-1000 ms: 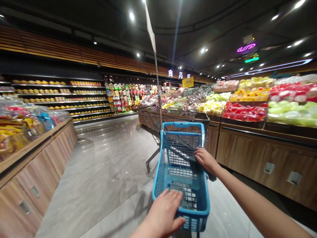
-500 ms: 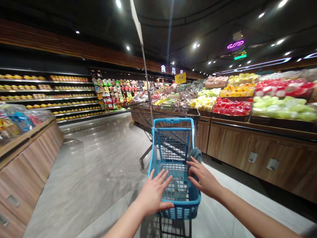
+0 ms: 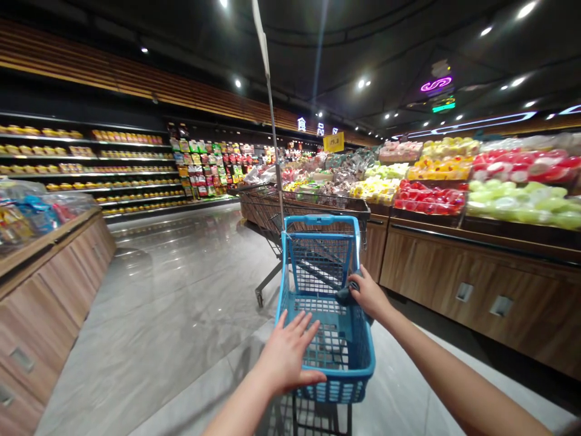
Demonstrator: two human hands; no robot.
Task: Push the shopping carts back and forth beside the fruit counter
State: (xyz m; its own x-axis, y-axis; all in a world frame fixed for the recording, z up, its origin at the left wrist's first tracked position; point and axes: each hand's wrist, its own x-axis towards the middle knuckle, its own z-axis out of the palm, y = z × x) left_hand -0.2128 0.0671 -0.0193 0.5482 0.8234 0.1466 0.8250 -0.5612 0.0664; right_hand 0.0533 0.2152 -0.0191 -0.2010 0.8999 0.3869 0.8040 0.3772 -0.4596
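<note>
A blue plastic shopping basket [image 3: 333, 387] sits on a dark metal frame right in front of me. My right hand [image 3: 368, 293] is at the basket's right rim, its fingers closed on a dark grey-blue cloth [image 3: 345, 297]. Part of that cloth hangs inside the basket; the rest is behind my fingers. Over the near left corner of the basket, my left hand [image 3: 290, 354] is spread flat, palm down, with nothing in it. Whether its palm touches the rim I cannot tell.
Just beyond the basket stands a black wire shopping cart [image 3: 267, 281] with a tall pole [image 3: 274, 133]. Wooden counters [image 3: 422, 260] piled with wrapped fruit line the right side. Another counter [image 3: 59, 266] and stocked shelves [image 3: 131, 160] are on the left.
My right hand has closed on the cloth at the right rim, and part of the cloth now lies further inside the basket. My left hand stays spread over the near left corner.
</note>
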